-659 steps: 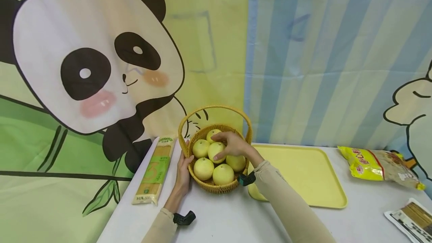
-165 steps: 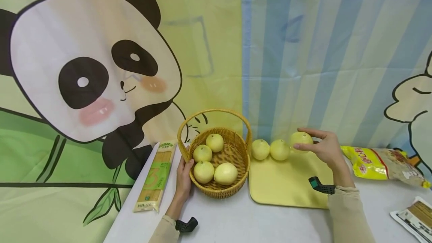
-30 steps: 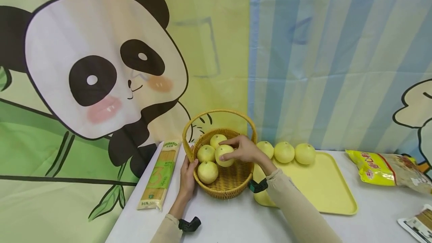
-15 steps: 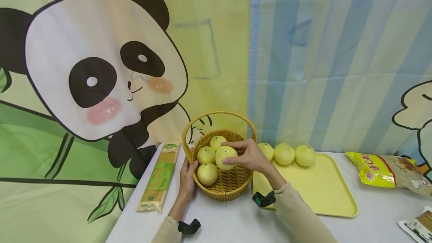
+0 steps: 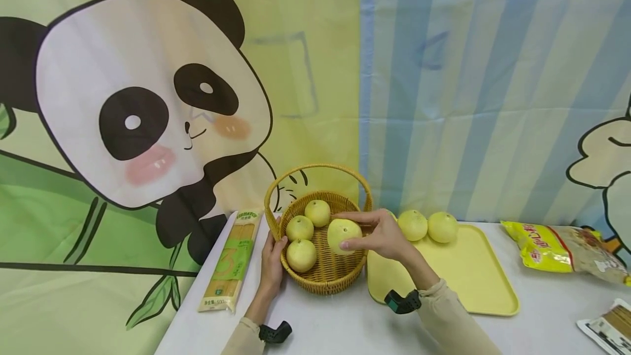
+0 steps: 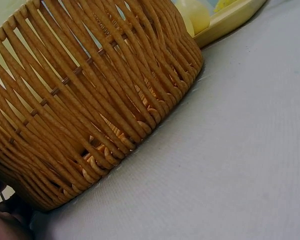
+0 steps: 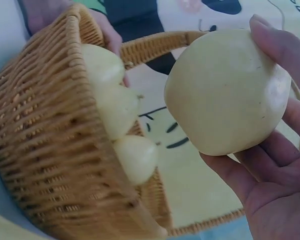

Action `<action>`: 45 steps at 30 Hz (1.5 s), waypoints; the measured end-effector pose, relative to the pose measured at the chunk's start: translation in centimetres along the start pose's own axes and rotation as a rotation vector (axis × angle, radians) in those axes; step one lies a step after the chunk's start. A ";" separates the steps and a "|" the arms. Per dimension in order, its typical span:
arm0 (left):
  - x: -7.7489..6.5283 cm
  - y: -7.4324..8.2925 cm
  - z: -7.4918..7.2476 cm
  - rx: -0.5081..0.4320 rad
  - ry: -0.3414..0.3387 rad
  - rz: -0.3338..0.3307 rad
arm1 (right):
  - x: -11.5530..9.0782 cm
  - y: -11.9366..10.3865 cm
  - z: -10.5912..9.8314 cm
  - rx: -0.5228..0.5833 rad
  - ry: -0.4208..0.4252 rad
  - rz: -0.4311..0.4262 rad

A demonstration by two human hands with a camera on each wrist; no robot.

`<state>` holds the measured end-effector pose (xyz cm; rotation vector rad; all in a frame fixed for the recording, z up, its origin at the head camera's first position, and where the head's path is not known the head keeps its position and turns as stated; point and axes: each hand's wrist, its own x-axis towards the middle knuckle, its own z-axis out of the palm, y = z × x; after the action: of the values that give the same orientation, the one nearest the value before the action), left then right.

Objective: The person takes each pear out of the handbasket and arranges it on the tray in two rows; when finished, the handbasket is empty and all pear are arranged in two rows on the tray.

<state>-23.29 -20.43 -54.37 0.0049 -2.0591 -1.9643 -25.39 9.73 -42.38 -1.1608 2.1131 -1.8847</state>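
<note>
In the head view my right hand (image 5: 382,234) holds a round pale yellow fruit (image 5: 341,236) over the right part of the wicker basket (image 5: 327,286). The right wrist view shows this fruit (image 7: 227,95) between thumb and fingers, raised above the basket rim (image 7: 80,55). My left hand (image 5: 273,262) grips the basket's left side, thumb at the rim; its other fingers are mostly hidden. Three more such fruits sit in the basket's left half, the nearest one (image 5: 301,255) at the front. Along the back of the yellow tray (image 5: 473,278) stand others (image 5: 442,227), one partly behind my right hand.
Left of the basket lies a pack of noodles (image 5: 229,262) with a green label. A yellow and clear food bag (image 5: 552,248) lies right of the tray, with a flat packet (image 5: 608,325) nearer the front. A printed curtain (image 5: 305,70) hangs behind the white table.
Over the last second my right hand has lifted the fruit and drawn it rightward inside the basket. Since the oldest frame, three fruits have gone from basket to tray. The left hand stays put.
</note>
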 end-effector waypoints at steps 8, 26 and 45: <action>0.1 -0.4 0.0 0.003 0.007 0.001 | -2.5 -0.1 -1.9 0.017 0.074 -0.059; 0.1 -0.2 0.0 0.029 0.009 0.001 | -5.7 -0.2 -8.0 -0.108 0.309 0.049; 0.2 -0.3 0.0 0.024 0.015 -0.008 | -12.1 1.9 -16.9 -0.052 0.716 0.172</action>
<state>-23.55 -20.51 -54.59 0.0323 -2.0767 -1.9380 -26.54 30.47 -45.01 -0.2847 2.4762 -2.4080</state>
